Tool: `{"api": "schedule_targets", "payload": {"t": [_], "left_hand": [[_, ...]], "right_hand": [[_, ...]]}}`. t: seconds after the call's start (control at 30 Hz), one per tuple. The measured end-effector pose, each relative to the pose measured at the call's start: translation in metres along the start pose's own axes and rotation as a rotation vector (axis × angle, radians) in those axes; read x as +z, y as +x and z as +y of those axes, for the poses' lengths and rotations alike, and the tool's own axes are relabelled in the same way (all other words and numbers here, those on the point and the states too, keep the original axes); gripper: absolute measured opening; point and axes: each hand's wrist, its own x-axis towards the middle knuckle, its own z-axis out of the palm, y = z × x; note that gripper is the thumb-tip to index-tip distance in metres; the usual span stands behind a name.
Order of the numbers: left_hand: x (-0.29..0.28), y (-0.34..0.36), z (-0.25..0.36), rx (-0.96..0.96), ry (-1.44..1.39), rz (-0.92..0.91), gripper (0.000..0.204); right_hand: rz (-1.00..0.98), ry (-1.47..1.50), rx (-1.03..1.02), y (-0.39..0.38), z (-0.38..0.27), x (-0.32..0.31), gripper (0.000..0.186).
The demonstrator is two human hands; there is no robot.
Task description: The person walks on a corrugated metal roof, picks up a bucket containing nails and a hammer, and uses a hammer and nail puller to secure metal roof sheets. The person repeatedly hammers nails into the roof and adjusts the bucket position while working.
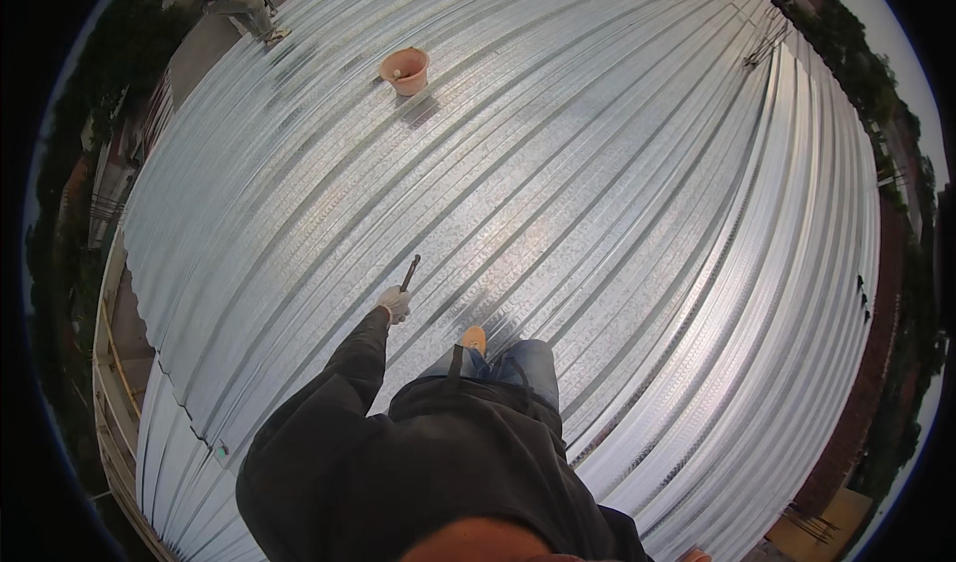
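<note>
Gloved left hand [396, 305] wrapped round a dark tool [410, 272], well short of the bucket [406, 82] — long axis and tip pointing roughly toward it — the right hand [696, 556] too cropped to tell.

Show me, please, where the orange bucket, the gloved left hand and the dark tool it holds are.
Orange bucket [411, 86]: head view, on its outer wall.
Left hand [396, 305]: head view, on its gloved middle.
Dark tool [410, 273]: head view, midway along its visible shaft.
</note>
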Motion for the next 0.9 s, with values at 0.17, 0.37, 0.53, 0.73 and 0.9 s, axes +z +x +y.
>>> {"api": "schedule_targets", "payload": {"t": [0.17,0.37,0.53,0.73,0.9], "left_hand": [[0.018,0.041,0.129,0.134,0.036,0.046,0.033],[0.074,0.072,0.143,-0.054,-0.061,-0.006,0.033],[0.12,0.051,0.119,-0.436,0.199,-0.131,0.038],[0.177,0.044,0.121,0.038,0.021,0.031,0.052],[0.211,0.082,0.151,0.028,-0.08,0.091,0.055]], "right_hand": [[-0.029,-0.018,-0.026,0.065,-0.132,-0.039,0.034],[-0.087,-0.142,-0.113,0.133,-0.243,-0.092,0.033],[-0.112,-0.305,-0.178,0.166,-0.306,-0.153,0.031],[-0.12,-0.31,-0.246,0.204,-0.402,-0.211,0.03],[-0.053,-0.124,0.016,0.236,-0.507,-0.25,0.027]]}}
